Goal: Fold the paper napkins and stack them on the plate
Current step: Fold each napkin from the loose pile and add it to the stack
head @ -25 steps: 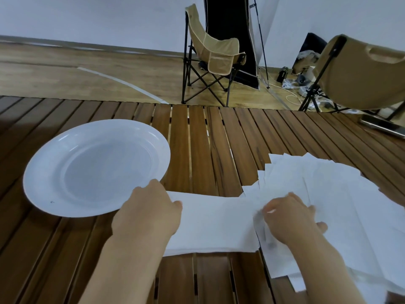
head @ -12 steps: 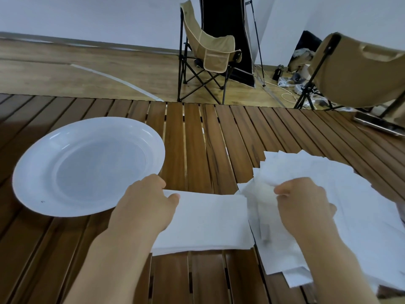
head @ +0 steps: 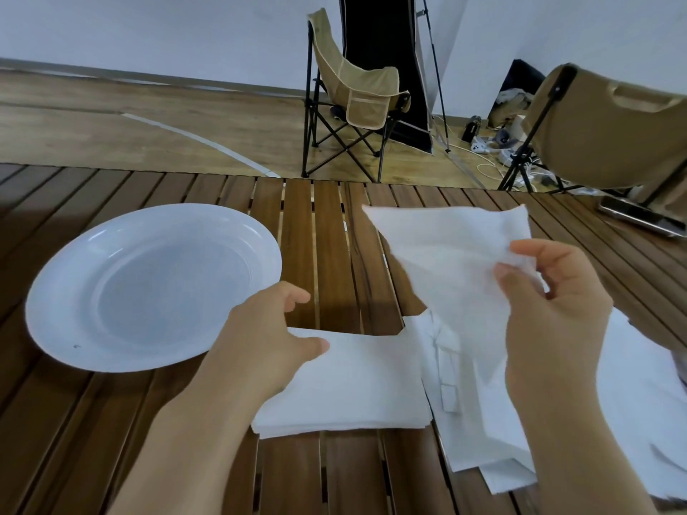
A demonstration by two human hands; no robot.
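Head: right hand (head: pixel 554 321) pinching raised napkin (head: pixel 457 262)

One head-worn view looks forward and down, close over the slatted table (head: pixel 327 232). Far off it takes in floor (head: pixel 148 135) and wall (head: pixel 167 31).

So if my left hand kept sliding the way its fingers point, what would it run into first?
Probably the loose napkin pile to the right. The left hand rests on the folded napkin stack, fingers aimed right along it, and the pile overlaps the stack's far edge. The lifted napkin looks higher up, though depth is unclear.
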